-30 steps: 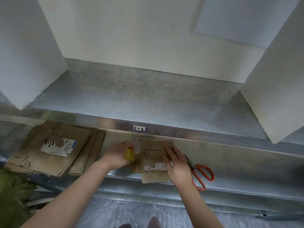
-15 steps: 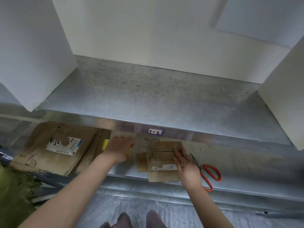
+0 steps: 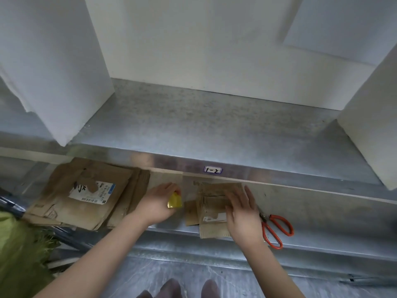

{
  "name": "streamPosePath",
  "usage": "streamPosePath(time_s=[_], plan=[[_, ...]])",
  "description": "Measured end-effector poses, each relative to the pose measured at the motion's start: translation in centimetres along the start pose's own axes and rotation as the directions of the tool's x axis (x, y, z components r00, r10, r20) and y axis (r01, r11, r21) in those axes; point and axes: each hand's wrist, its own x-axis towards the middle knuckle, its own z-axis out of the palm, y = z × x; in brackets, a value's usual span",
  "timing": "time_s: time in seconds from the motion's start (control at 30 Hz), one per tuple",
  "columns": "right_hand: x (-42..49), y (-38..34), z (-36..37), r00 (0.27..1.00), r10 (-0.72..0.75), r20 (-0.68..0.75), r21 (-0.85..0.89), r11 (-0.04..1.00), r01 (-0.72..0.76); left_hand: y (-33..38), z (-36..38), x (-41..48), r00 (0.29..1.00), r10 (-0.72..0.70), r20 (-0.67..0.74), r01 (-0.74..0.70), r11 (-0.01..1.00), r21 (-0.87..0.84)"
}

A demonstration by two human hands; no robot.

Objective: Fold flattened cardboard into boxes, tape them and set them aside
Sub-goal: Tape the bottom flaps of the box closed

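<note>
1. The right hand (image 3: 242, 214) lies palm-down with its fingers straight and a bit spread. It's pressing on a small flattened cardboard piece (image 3: 209, 203), not gripping it.
2. That cardboard sticks out from under the hand to its left. The near edge pokes slightly past the front lip of the lower shelf (image 3: 322, 214) it sits on.
3. The left hand (image 3: 158, 204) is just left of the cardboard, fingers curled around a small shiny yellow item (image 3: 174, 202). No idea what the item is. It sits between the hand and the cardboard, and I can't tell if it touches the cardboard.
4. Just right of the right hand are orange-handled scissors (image 3: 277, 230), lying flat with the blade tips just beside the edge of the hand.
5. Left of the left hand is a stack of flattened cardboard (image 3: 64, 203) with a white printed label on top. The wrist passes close by its near corner.
6. Beyond both hands, the front edge of the upper shelf (image 3: 214, 130) overhangs and hides the back of the lower shelf. A little label tag (image 3: 212, 169) is stuck on that edge.
7. Big white blocks stand on the upper shelf, one far left (image 3: 53, 61) and one far right (image 3: 371, 125).
8. Way off to the lower left is something green (image 3: 19, 250), too blurry to identify.
</note>
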Motion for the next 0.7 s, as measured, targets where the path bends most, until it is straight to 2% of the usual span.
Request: streamPosePath(time_s=[0.13,0.23,0.4,0.5,0.7], plan=[[-0.3,-5.7,-0.5,0.991,-0.136,-0.017,0.112,0.984,0.137,0.0,-0.6,-1.3,0.998,0.031,-0.046,-0.031,0.999,-0.010],[-1.0,-9.5,0.5,0.985,-0.173,0.025,0.170,0.971,0.166,0.2,-1.1,-2.1,0.996,0.051,-0.074,-0.052,0.999,-0.012],[-2.0,-12.9,1.9,0.988,-0.067,0.142,0.182,0.982,0.040,0.2,-1.8,-3.5,0.992,0.084,-0.094,-0.084,0.996,0.000],[-1.8,-13.9,2.0,0.975,-0.007,0.223,0.249,0.967,-0.050,0.1,-2.2,-4.2,0.993,0.089,-0.079,-0.089,0.996,0.012],[-1.4,-15.2,2.0,0.967,0.111,0.229,0.440,0.874,-0.205,-0.4,-2.6,-5.2,0.993,0.100,-0.055,-0.100,0.995,0.014]])
